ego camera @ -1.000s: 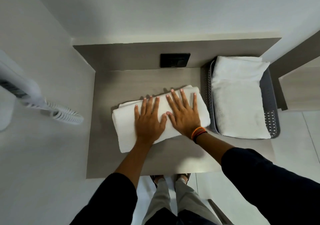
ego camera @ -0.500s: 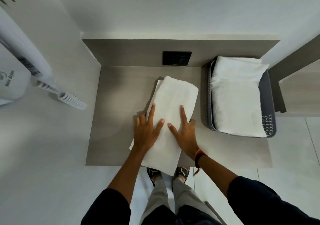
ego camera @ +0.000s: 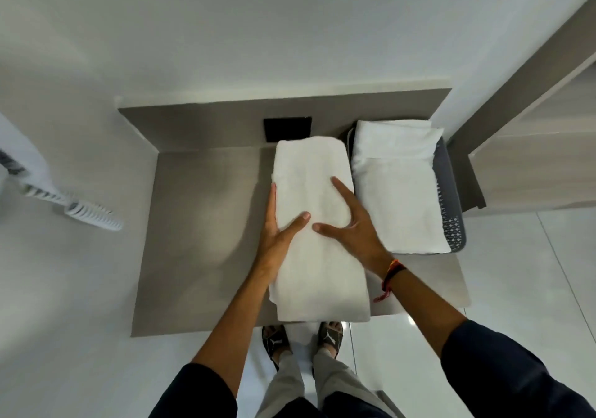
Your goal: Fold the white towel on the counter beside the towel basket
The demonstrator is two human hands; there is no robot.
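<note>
A white towel (ego camera: 312, 179), folded into a long narrow strip, lies on the grey counter (ego camera: 206, 224), running from the back wall to the front edge, right beside the basket. My left hand (ego camera: 279, 229) cups its left edge, thumb on top. My right hand (ego camera: 351, 224) rests flat on its right side, fingers spread, thumb pointing at the left thumb. Both press on the towel's middle; neither lifts it. The dark grey towel basket (ego camera: 451, 211) stands at the counter's right end with a folded white towel (ego camera: 396, 192) inside.
A black wall socket (ego camera: 288, 129) sits on the backsplash just behind the towel's far end. A white hair dryer with coiled cord (ego camera: 93, 216) hangs on the left wall. My sandalled feet (ego camera: 303, 340) stand on glossy floor tiles below the counter's front edge.
The towel has been turned from lying across the counter to lying lengthwise, then slid right against the basket. My hands moved from flat on top to its two long sides.
</note>
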